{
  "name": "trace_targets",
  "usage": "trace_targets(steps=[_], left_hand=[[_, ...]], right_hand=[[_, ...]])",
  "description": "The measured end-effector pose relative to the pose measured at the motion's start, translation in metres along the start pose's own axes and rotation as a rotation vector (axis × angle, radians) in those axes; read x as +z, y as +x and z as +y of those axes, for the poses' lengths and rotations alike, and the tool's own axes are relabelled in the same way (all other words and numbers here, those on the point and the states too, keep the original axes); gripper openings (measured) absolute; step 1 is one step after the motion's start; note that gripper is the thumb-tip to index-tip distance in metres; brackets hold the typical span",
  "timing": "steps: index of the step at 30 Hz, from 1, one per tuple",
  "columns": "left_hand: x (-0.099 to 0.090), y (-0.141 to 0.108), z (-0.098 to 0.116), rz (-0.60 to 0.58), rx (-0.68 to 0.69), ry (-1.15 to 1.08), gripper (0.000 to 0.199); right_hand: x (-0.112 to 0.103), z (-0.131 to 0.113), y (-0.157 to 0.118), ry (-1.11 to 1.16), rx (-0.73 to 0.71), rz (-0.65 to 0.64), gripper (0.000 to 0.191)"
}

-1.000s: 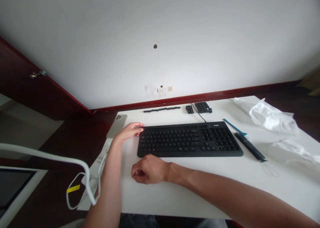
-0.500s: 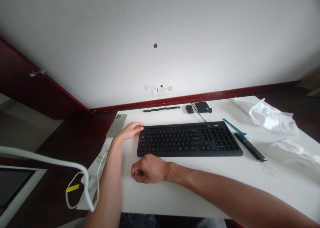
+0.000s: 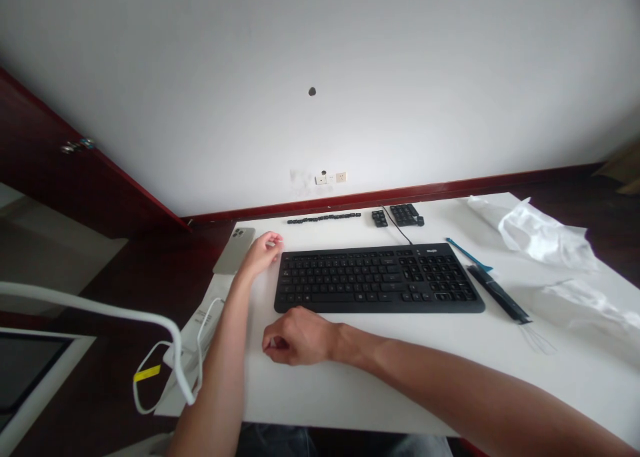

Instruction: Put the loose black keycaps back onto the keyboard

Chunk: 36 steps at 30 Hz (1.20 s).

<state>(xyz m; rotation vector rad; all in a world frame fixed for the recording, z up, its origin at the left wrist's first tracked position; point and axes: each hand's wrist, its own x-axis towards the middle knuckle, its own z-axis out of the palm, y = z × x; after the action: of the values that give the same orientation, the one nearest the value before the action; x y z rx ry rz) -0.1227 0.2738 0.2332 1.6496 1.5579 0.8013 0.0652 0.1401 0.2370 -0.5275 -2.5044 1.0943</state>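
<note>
A black keyboard (image 3: 345, 280) lies across the white table; keys at its right end and along the top look removed, leaving dark sockets. Just off its upper left corner is my left hand (image 3: 261, 253), fingers curled together, with a small pale bit at the fingertips too tiny to name. My right hand (image 3: 303, 337) rests closed on the table below the keyboard's front left edge; whatever its curled fingers hold, if anything, is hidden. Loose black keycaps sit behind the keyboard in a row (image 3: 325, 218), a small group (image 3: 379, 218) and a larger block (image 3: 406, 215).
Right of the keyboard lie a blue stick-like tool (image 3: 469, 253), a black tool (image 3: 497, 293) with wire loops (image 3: 537, 340), and crumpled white wrapping (image 3: 545, 233). At left are a phone (image 3: 234, 251) and a white cable (image 3: 165, 320). A wall stands behind the table (image 3: 430, 377).
My left hand has lifted off the keyboard's upper left corner, moving slightly up and left, and its fingers have curled together. My right hand stays in place.
</note>
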Motion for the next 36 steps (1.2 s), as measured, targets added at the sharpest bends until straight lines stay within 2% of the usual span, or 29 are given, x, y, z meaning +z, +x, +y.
trace_targets(steps=[3,6,10,14,20,24,30,36], left_hand=[[0.005,0.009,-0.009,0.245,0.078,0.098,0.030],[0.010,0.015,-0.011,0.323,0.142,0.157,0.035],[0.014,0.024,-0.010,0.308,0.169,0.218,0.046],[0.017,0.044,-0.014,0.289,0.144,0.285,0.056],[0.020,0.074,-0.010,0.226,0.150,0.289,0.058],[0.023,0.076,-0.007,0.227,0.198,0.363,0.055],[0.027,0.075,-0.007,0.221,0.413,0.396,0.052],[0.027,0.079,-0.011,0.178,0.392,0.336,0.043]], right_hand=[[0.001,0.001,0.000,-0.001,0.002,0.001,0.017],[0.002,0.002,0.001,-0.007,-0.002,0.003,0.018],[0.001,0.002,0.001,-0.020,-0.002,-0.003,0.018],[0.002,0.002,0.001,-0.028,-0.003,-0.006,0.018],[0.004,0.003,0.001,-0.023,-0.021,0.000,0.021],[0.001,0.000,0.001,-0.038,-0.010,-0.018,0.022],[0.004,0.004,0.002,-0.021,-0.017,-0.010,0.022],[0.004,0.004,0.001,-0.014,-0.014,-0.005,0.022]])
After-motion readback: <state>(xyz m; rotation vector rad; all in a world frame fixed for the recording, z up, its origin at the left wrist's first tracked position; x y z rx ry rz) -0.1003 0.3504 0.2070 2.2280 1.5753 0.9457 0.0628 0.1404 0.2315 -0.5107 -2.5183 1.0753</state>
